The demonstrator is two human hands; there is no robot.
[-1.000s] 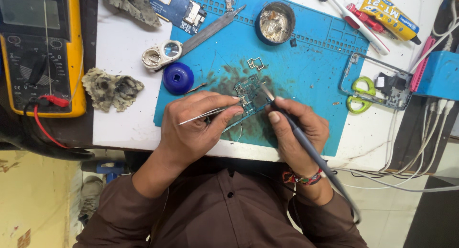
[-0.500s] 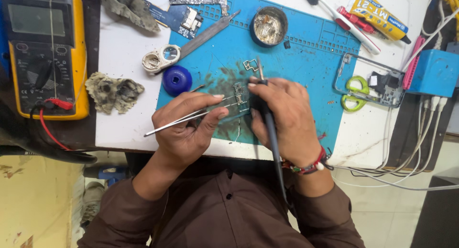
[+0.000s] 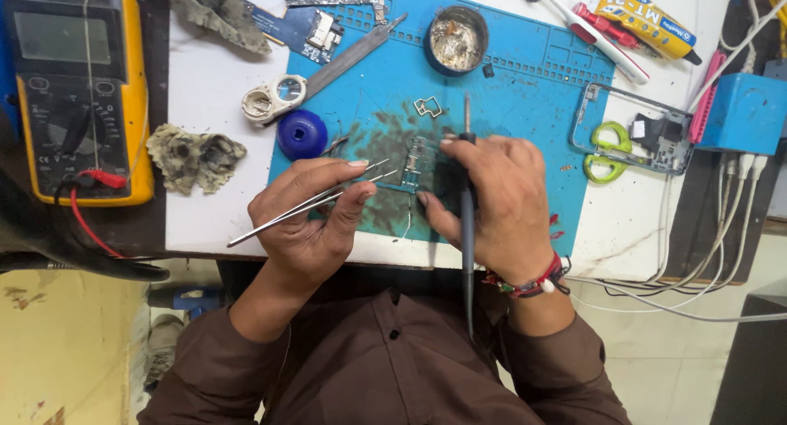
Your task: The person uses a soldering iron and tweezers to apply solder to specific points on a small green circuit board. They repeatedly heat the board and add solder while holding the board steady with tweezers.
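Small circuit board (image 3: 420,164) on blue mat (image 3: 533,72), between left hand (image 3: 307,220) pinching tweezers (image 3: 307,202) and right hand (image 3: 496,200) closed around soldering iron (image 3: 467,159); yellow glue tube (image 3: 643,15) far up right, yellow meter (image 3: 78,89) far left.

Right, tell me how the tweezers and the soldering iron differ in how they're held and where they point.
The tweezers lie slanted in the left hand, tips toward the small circuit board; the soldering iron runs nearly vertical through the right hand, tip pointing away from the person. The tweezers are bare silver metal; the iron is dark-handled. Both are slim hand tools.
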